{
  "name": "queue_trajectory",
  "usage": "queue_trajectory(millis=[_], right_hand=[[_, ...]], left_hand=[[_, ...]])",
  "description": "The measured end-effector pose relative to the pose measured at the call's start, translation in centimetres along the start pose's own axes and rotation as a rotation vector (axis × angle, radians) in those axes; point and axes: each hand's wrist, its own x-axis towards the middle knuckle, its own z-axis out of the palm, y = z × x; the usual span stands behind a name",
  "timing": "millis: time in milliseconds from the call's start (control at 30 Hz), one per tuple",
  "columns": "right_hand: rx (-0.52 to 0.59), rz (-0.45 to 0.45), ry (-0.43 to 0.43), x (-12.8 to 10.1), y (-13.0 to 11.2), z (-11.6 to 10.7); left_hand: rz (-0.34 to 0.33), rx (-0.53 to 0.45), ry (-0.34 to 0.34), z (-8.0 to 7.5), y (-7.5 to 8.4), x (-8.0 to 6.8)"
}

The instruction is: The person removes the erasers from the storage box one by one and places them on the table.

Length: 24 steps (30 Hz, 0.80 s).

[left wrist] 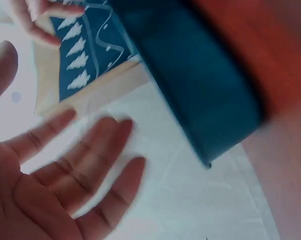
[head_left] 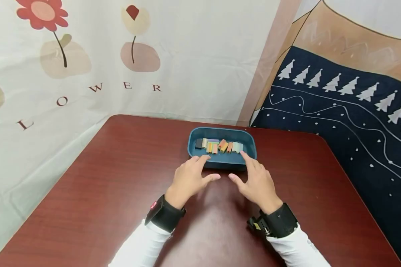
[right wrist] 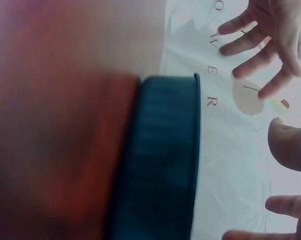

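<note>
A dark teal bin (head_left: 225,159) with a raised rim stands on the table, holding several small coloured blocks (head_left: 215,148) in orange, yellow, cream, pale green, purple and dark grey. My left hand (head_left: 188,178) hovers at its near left side, fingers spread and nothing held. On the near right side, my right hand (head_left: 257,181) mirrors it, thumb and fingers apart, also without anything in it. In the left wrist view the bin's outer wall (left wrist: 195,75) lies just beyond the fingers. The right wrist view has the wall (right wrist: 160,160) beside that hand, with the contents hidden.
The reddish-brown table (head_left: 113,174) has rounded far corners. Behind it hangs a pale cloth (head_left: 200,74) with flowers and letters. A dark blue cloth (head_left: 320,107) with white trees hangs at the right. Each wrist wears a black band (head_left: 165,214).
</note>
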Motion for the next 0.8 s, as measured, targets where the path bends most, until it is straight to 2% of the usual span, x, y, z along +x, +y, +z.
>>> queue_trajectory(millis=[133, 233, 367, 500, 667, 800], right_hand=[[0.066, -0.064, -0.051, 2.4, 0.5, -0.8], [0.101, -0.107, -0.110, 4.6, 0.7, -1.1], [0.097, -0.113, -0.207, 7.7, 0.9, -1.2], [0.042, -0.060, -0.358, 10.8, 1.0, -1.1], [-0.037, 0.011, -0.566, 14.3, 1.0, -0.3], [-0.118, 0.035, -0.682, 16.1, 0.8, 0.9]], left_hand=[[0.056, -0.179, 0.013, -1.0, -0.8, 1.1], [0.047, -0.258, 0.015, -1.3, -1.8, 1.8], [-0.053, -0.265, 0.010, -1.2, -3.4, 2.2], [-0.151, -0.258, 0.007, -0.7, -4.6, 2.6], [-0.216, -0.266, -0.004, 0.3, -5.3, 3.1], [-0.252, -0.272, -0.021, 1.0, -5.6, 3.2]])
